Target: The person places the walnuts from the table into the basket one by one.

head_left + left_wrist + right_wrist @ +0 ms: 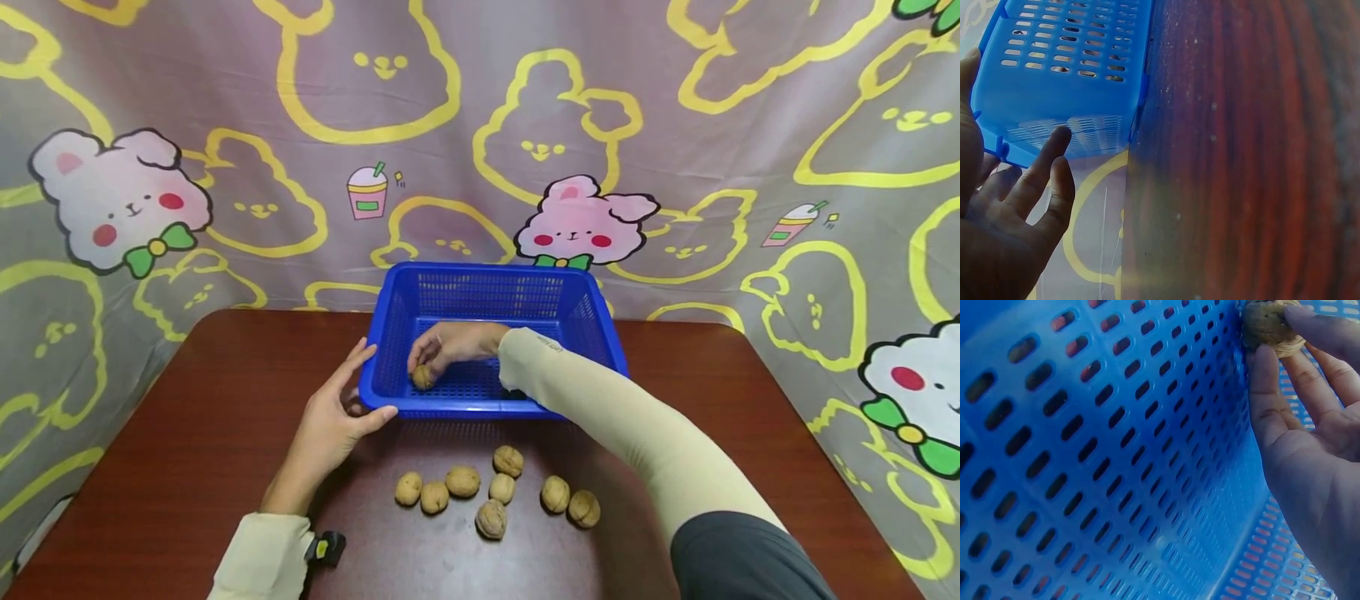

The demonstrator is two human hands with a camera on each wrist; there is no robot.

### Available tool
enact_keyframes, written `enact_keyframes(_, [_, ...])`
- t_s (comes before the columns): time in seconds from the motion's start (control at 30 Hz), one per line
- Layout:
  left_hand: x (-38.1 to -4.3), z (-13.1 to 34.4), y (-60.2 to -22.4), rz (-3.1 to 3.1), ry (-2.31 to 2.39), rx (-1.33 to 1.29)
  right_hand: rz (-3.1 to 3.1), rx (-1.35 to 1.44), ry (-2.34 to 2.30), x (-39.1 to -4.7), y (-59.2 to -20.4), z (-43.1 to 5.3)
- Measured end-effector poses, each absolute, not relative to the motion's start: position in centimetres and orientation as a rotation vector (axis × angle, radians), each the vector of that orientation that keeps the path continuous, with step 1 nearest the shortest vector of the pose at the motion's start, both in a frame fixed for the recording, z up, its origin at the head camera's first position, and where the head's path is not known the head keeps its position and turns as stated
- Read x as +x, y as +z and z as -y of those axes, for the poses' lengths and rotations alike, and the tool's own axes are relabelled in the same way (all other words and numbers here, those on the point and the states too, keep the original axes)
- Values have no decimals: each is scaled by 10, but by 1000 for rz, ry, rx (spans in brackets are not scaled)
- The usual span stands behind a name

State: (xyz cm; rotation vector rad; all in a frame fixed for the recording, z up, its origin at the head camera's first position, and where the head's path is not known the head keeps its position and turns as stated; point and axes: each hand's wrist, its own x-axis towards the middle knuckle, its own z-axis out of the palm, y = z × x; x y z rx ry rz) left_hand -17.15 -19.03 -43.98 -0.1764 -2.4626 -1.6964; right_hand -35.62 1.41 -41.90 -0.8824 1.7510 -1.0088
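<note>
Walnut pinched in right hand, inside blue basket; left hand (loosely spread), touching rim

Basket: open above, far right interior unobstructed; sleeve across near right rim; right hand and walnut in near left interior; left hand at outer left corner; curtain close behind; loose walnuts along the front, slim gap left of rightmost pair; passable table to the right

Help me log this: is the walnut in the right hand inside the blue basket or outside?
Inside: the right hand pinches the walnut within the blue plastic basket, close to its perforated wall.
</note>
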Motion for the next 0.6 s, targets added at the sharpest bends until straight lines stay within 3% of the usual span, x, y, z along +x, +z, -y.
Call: enact_keyframes(0.6, [-173,193,-441,2501,-1610,-183,-1746,-864,-961,-354,-417,-13])
